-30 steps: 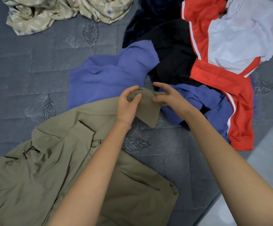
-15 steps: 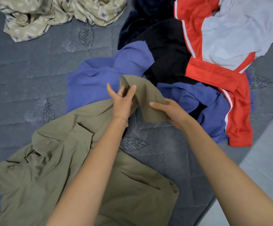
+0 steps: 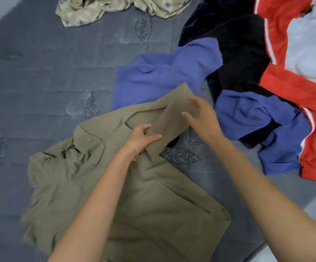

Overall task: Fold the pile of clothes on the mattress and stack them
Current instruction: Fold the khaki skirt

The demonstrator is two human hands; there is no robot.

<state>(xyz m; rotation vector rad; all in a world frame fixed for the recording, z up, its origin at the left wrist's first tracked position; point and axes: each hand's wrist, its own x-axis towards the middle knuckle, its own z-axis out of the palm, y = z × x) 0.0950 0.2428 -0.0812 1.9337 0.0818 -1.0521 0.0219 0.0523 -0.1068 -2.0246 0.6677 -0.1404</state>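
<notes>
A grey quilted mattress (image 3: pixel 40 76) carries a loose pile of clothes: an olive shirt (image 3: pixel 153 205) spread nearest the person, a purple garment (image 3: pixel 159 76) behind it, a black garment (image 3: pixel 242 59) and a red-and-white jersey (image 3: pixel 295 87) to the right. The left hand (image 3: pixel 140 140) pinches the base of the olive shirt's sleeve (image 3: pixel 174 118) between thumb and fingers. The right hand (image 3: pixel 204 120), blurred, hovers with fingers spread over the sleeve's far end; contact cannot be told.

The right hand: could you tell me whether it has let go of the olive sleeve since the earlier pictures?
Yes. The right hand has opened, fingers spread over the olive sleeve, while the left hand pinches it.
</notes>
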